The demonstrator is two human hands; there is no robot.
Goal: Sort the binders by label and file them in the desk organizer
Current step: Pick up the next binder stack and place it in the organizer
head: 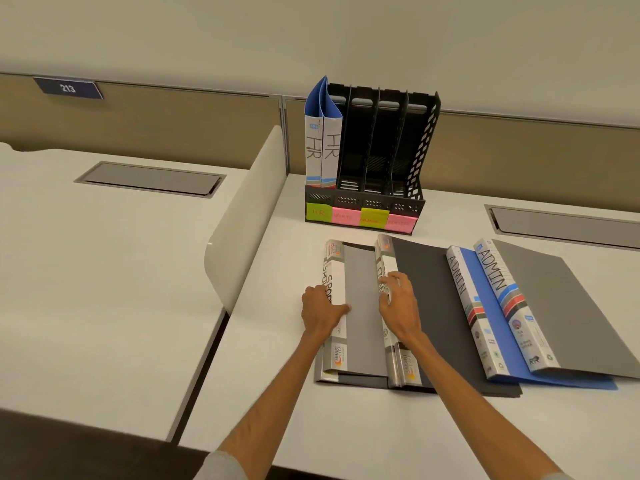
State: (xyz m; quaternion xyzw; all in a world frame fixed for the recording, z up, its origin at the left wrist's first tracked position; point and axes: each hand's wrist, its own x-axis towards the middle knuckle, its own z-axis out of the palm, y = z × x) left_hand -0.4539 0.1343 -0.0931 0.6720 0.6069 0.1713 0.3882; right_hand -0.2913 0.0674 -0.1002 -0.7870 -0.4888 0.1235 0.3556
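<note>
In organizer's [367, 199] left slot, HR binders [323, 148], left hand [320, 311], right hand [399, 301] gripping flat binders [362, 289]

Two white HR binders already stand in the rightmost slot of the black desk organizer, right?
No. The head view shows the two white HR binders standing in the leftmost slot of the black plastic desk organizer, not the rightmost.
</note>
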